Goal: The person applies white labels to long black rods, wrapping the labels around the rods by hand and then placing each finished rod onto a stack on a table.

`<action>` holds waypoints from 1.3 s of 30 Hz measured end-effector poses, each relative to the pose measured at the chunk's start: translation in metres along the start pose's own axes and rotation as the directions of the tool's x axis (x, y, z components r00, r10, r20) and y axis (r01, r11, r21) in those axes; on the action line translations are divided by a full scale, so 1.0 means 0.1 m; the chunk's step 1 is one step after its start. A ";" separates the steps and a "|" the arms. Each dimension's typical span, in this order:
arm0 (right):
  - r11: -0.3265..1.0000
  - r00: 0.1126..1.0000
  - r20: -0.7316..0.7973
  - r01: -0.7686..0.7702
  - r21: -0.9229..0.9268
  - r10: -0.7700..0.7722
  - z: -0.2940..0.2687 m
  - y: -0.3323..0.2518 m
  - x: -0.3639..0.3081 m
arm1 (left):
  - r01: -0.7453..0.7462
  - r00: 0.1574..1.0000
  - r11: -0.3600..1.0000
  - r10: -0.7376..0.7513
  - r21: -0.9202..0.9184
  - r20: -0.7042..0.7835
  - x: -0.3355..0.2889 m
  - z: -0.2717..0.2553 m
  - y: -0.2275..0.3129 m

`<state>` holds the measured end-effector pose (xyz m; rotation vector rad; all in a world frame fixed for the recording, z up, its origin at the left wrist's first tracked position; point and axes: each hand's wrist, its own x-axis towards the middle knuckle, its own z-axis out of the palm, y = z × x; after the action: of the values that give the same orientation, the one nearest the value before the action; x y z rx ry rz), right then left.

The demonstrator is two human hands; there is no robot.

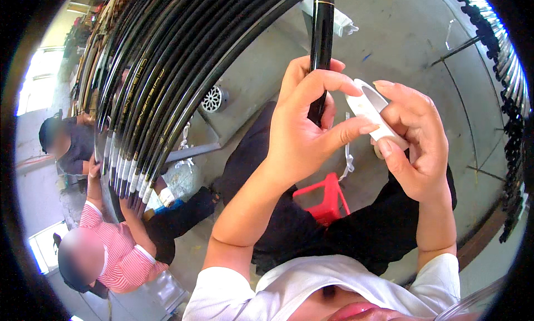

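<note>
My left hand has its lower fingers wrapped round a glossy black pole with gold rings and lettering near the top of the view. The pole's near end shows below those fingers. Thumb and forefinger of the same hand reach out to a roll of white tape and touch its outer face. My right hand grips the roll from the other side, its fingers partly inside the ring and the thumb at its lower edge. The roll is tilted, its hollow middle facing up and right.
A thick row of similar black poles curves across the upper left. A person in a striped shirt and another in dark clothes are beside it. A red stool stands below my hands. More poles line the right edge.
</note>
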<state>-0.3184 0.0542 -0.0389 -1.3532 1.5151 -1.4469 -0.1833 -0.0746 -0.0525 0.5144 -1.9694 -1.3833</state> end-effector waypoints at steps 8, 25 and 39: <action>0.989 0.999 0.018 0.049 -0.137 -0.047 -0.05 0.00 -0.01 | 0.062 0.997 0.993 -0.057 -0.096 0.053 -0.06 0.05 -0.06; 0.982 0.960 -0.218 -0.185 -0.030 0.175 -0.17 -0.02 0.05 | 0.216 0.976 0.958 -0.207 -0.188 0.064 -0.29 0.27 -0.05; 0.989 0.974 -0.194 -0.131 -0.073 0.115 -0.11 0.08 0.15 | -0.179 0.983 0.866 0.180 0.466 0.044 -0.30 0.41 -0.07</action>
<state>-0.3345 0.0423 -0.0414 -1.1737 1.7688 -1.4809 -0.1925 -0.0303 -0.0764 0.5271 -2.2940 -0.7839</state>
